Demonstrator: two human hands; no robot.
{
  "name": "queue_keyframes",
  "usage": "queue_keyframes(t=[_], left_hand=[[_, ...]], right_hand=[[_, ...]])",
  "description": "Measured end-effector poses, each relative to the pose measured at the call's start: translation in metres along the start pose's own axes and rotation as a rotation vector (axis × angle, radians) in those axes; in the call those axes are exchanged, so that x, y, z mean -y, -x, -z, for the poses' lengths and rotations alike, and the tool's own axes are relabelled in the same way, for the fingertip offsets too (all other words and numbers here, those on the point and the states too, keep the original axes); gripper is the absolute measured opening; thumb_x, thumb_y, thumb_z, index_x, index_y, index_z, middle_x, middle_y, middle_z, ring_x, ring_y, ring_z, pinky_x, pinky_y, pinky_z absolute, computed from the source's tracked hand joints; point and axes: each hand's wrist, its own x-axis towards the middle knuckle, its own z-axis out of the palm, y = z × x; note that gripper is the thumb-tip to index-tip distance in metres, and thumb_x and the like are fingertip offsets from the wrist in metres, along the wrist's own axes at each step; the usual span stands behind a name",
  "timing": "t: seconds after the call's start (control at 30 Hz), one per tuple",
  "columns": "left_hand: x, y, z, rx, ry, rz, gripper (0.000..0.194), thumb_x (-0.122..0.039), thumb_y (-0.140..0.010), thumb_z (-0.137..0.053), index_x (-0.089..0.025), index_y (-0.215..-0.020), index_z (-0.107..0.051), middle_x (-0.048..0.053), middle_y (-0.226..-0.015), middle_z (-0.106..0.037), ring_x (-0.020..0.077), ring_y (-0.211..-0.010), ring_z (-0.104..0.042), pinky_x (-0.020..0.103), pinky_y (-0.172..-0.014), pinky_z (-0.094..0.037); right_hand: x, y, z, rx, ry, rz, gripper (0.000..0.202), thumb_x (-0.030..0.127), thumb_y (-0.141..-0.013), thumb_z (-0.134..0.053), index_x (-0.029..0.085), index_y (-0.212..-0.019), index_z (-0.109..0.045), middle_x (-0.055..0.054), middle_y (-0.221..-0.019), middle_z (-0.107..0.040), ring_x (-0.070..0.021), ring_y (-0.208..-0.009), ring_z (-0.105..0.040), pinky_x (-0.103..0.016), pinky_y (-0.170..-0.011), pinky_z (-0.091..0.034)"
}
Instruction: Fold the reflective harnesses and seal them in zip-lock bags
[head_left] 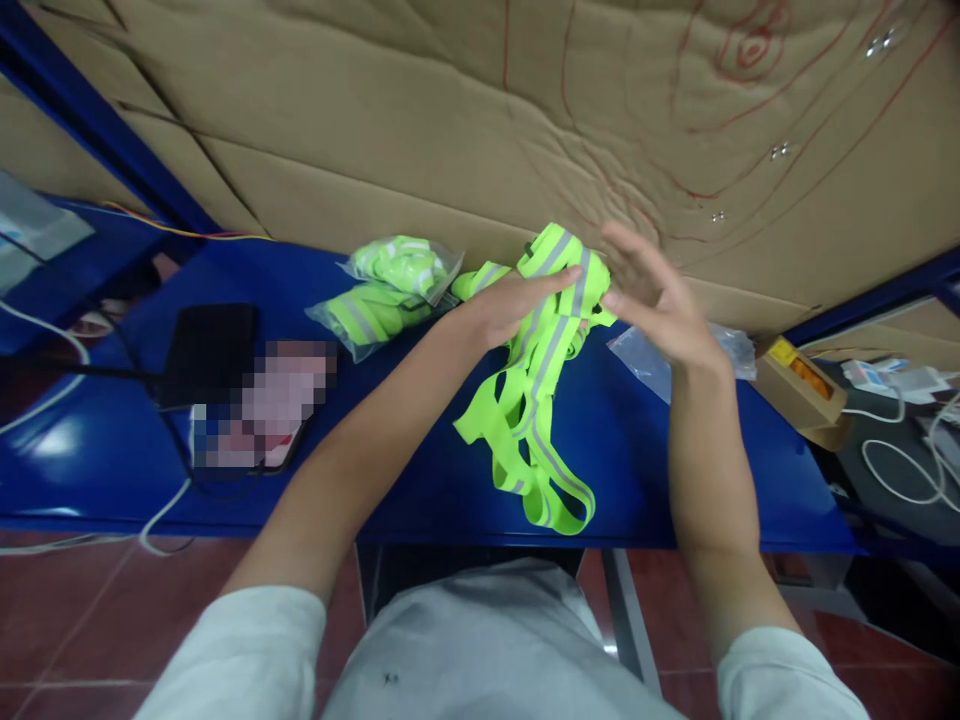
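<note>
A neon yellow-green strap bundle with grey reflective stripes [551, 345] hangs in loops over the blue table. My left hand [517, 303] is closed around its upper part, thumb lying across the strap. Just right of the bundle, my right hand [660, 300] has its fingers spread, with the thumb tip close to the strap's edge; whether it touches is unclear. Two clear bags of similar neon material, an upper one [405, 264] and a lower one [375, 318], lie left of my left hand. Behind my right wrist is a crumpled clear plastic bag [649, 362].
The blue table [420, 480] backs onto a cardboard panel [360, 130]. On the left lie a black flat object [210, 350], a blurred-out phone-like item [281, 400] and cables. An open cardboard box with orange contents [802, 385] stands at the right.
</note>
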Motion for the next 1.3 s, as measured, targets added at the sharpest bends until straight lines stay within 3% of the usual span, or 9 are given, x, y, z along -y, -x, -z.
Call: queue_keyframes(t=[0.07,0.23,0.3,0.4,0.47,0.57,0.73,1.03,1.3], left_hand=[[0.001,0.002,-0.001,0.047,-0.023,0.023,0.044,-0.044,-0.087,-0.084,-0.015,-0.119,-0.075,0.013,-0.108,-0.081,0.0302,-0.091,-0.079,0.051,-0.092,-0.063],[0.001,0.008,-0.005,0.109,-0.092,0.021,0.05,-0.045,-0.083,-0.088,-0.016,-0.122,-0.075,0.013,-0.114,-0.08,0.0304,-0.101,-0.078,0.05,-0.101,-0.06],[0.003,0.015,-0.002,0.176,-0.046,0.023,0.058,-0.059,-0.086,-0.081,-0.017,-0.125,-0.074,0.014,-0.117,-0.08,0.0331,-0.109,-0.077,0.052,-0.106,-0.058],[0.013,0.038,0.006,0.267,0.089,0.089,0.086,-0.089,-0.087,-0.051,-0.019,-0.131,-0.071,0.016,-0.117,-0.08,0.0358,-0.114,-0.075,0.055,-0.107,-0.056],[0.026,0.057,0.009,0.255,0.13,0.24,0.092,-0.094,-0.084,-0.044,-0.02,-0.132,-0.07,0.015,-0.114,-0.081,0.0341,-0.114,-0.075,0.049,-0.103,-0.059],[0.051,0.082,0.01,0.114,0.143,0.402,0.076,-0.081,-0.087,-0.063,-0.022,-0.136,-0.068,0.014,-0.112,-0.082,0.0317,-0.107,-0.078,0.041,-0.092,-0.063],[0.072,0.097,0.008,-0.133,0.162,0.397,0.063,-0.06,-0.092,-0.073,-0.016,-0.136,-0.067,0.019,-0.118,-0.08,0.0329,-0.1,-0.08,0.045,-0.089,-0.065],[0.069,0.106,0.004,-0.213,0.156,0.41,0.055,-0.042,-0.08,-0.085,-0.012,-0.125,-0.073,0.014,-0.099,-0.083,0.0308,-0.086,-0.081,0.04,-0.085,-0.065],[0.07,0.105,0.008,-0.219,0.123,0.471,0.072,-0.048,-0.081,-0.088,-0.018,-0.142,-0.065,0.012,-0.113,-0.082,0.0314,-0.109,-0.078,0.038,-0.094,-0.061]], right_hand=[[-0.007,-0.002,0.0,-0.09,-0.075,-0.095,0.08,0.074,-0.093,-0.061,0.033,-0.159,-0.044,-0.006,-0.17,-0.043,-0.0292,-0.158,-0.041,-0.052,-0.128,-0.04],[-0.002,-0.007,-0.011,-0.086,-0.238,-0.247,0.067,0.076,-0.09,-0.065,0.027,-0.134,-0.065,-0.007,-0.136,-0.071,-0.0289,-0.131,-0.064,-0.048,-0.112,-0.056],[0.002,-0.003,-0.019,-0.114,-0.318,-0.295,0.061,0.076,-0.087,-0.069,0.027,-0.124,-0.067,-0.004,-0.117,-0.075,-0.0253,-0.109,-0.071,-0.043,-0.099,-0.062],[0.005,0.015,-0.038,-0.063,-0.5,-0.413,0.06,0.075,-0.084,-0.073,0.027,-0.118,-0.065,-0.001,-0.096,-0.073,-0.019,-0.076,-0.067,-0.036,-0.071,-0.062],[0.005,0.033,-0.057,-0.022,-0.615,-0.496,0.063,0.076,-0.08,-0.075,0.027,-0.118,-0.063,0.001,-0.087,-0.069,-0.0163,-0.063,-0.061,-0.034,-0.06,-0.058],[0.003,0.057,-0.086,-0.056,-0.697,-0.591,0.068,0.076,-0.076,-0.078,0.025,-0.119,-0.063,0.0,-0.089,-0.07,-0.0163,-0.066,-0.062,-0.033,-0.062,-0.057],[0.007,0.068,-0.11,-0.135,-0.716,-0.659,0.066,0.072,-0.077,-0.078,0.024,-0.119,-0.062,-0.001,-0.098,-0.072,-0.0179,-0.075,-0.066,-0.033,-0.067,-0.058],[0.013,0.076,-0.124,-0.183,-0.829,-0.854,0.047,0.061,-0.087,-0.074,0.029,-0.119,-0.061,0.001,-0.084,-0.061,-0.0168,-0.066,-0.059,-0.03,-0.052,-0.053],[0.011,0.079,-0.124,-0.159,-0.667,-0.81,0.047,0.056,-0.09,-0.075,0.032,-0.126,-0.057,-0.002,-0.096,-0.063,-0.0148,-0.056,-0.058,-0.033,-0.044,-0.055]])
